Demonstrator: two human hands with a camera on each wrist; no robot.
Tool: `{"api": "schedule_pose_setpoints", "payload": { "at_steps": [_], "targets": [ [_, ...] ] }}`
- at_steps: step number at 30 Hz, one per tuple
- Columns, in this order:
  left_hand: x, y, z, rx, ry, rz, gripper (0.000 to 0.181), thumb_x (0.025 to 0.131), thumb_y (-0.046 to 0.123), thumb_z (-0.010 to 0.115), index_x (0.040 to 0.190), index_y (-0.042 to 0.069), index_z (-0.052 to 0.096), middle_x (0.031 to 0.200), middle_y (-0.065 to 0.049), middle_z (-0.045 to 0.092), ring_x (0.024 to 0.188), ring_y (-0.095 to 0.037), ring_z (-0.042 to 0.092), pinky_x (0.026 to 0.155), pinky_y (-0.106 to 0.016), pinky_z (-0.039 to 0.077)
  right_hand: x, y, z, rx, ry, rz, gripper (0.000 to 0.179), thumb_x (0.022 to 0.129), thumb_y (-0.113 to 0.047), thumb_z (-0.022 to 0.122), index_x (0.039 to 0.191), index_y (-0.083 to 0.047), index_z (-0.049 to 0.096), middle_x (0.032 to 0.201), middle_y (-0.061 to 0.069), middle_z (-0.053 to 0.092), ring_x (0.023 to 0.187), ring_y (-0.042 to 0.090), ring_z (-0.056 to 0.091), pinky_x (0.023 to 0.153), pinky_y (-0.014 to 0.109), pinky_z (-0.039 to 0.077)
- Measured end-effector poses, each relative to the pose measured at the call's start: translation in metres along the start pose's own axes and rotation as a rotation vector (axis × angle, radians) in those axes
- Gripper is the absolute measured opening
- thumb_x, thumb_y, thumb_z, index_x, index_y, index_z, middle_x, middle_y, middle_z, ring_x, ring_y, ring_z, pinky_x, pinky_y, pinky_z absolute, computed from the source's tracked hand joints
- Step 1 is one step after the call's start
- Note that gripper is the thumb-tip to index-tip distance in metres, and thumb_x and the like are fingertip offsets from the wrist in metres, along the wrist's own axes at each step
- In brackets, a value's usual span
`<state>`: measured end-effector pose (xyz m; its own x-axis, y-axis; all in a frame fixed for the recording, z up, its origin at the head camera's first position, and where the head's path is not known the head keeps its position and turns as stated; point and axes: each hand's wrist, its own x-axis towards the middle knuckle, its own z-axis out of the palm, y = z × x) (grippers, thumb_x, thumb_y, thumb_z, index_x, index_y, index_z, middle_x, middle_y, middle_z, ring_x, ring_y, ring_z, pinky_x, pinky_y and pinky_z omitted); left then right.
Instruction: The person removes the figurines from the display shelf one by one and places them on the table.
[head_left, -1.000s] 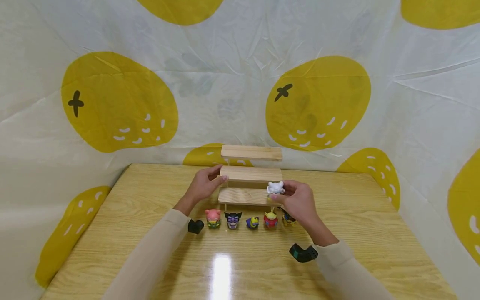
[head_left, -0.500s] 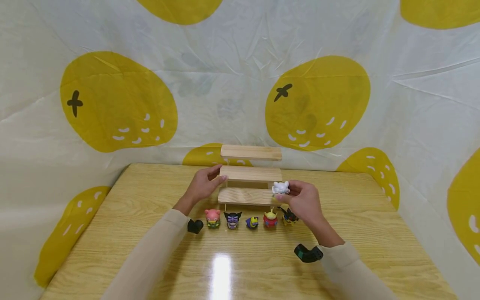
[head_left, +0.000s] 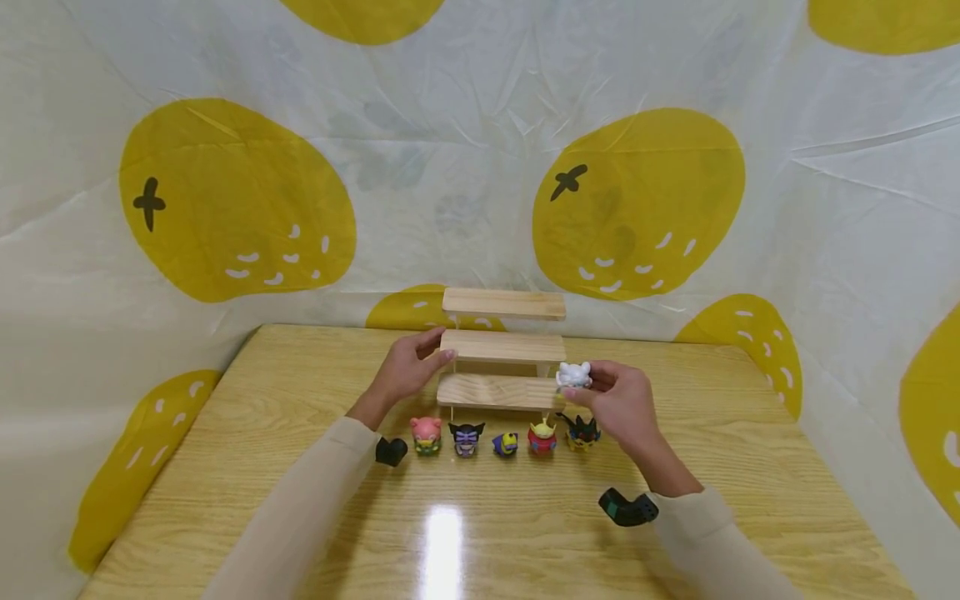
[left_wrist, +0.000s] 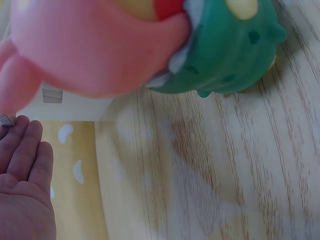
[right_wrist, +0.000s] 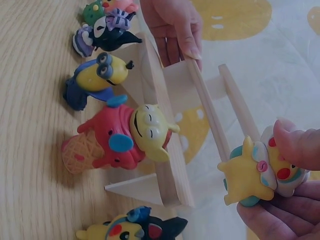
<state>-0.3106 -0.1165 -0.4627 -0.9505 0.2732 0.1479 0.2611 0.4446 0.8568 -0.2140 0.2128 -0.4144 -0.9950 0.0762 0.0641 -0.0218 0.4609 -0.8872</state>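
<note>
A three-step wooden display stand [head_left: 498, 390] stands at the back of the table. My left hand [head_left: 411, 364] holds the left end of its middle board, thumb at the front edge and fingers behind. In my right hand [head_left: 617, 403] is a small yellow toy figure [right_wrist: 252, 170] with a white hood, pinched between thumb and fingers at the right end of the lowest board. In the right wrist view the figure lies sideways, its red cheeks showing. The left wrist view has the pink-and-green figure [left_wrist: 100, 45] close up, with my left fingers [left_wrist: 37, 157] beyond it.
In front of the stand is a row of toy figures: a pink one [head_left: 426, 435], a black-and-purple one [head_left: 466, 439], a yellow-and-blue one [head_left: 506, 444], a red one [head_left: 542, 437] and a black-eared one [head_left: 582, 432]. A lemon-print cloth [head_left: 450, 192] hangs behind the table.
My right hand has moved rightward with the yellow figure, from over the lowest board to its right end, uncovering the black-eared figure. My left hand has stayed on the stand.
</note>
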Motion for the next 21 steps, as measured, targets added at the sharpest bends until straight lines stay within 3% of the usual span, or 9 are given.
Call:
{"api": "schedule_pose_setpoints", "payload": {
  "at_steps": [21],
  "targets": [
    [0.001, 0.0, 0.0, -0.001, 0.0, -0.004, 0.064, 0.102, 0.035, 0.07, 0.156, 0.009, 0.049, 0.155, -0.018, 0.055, 0.142, -0.033, 0.056, 0.114, -0.049, 0.05, -0.004, 0.006, -0.017, -0.011, 0.056, 0.022, 0.048, 0.089, -0.013, 0.084, 0.129, 0.008, 0.068, 0.122, 0.028, 0.072, 0.092, 0.006, 0.07, 0.073, 0.013, 0.058]
  ]
}}
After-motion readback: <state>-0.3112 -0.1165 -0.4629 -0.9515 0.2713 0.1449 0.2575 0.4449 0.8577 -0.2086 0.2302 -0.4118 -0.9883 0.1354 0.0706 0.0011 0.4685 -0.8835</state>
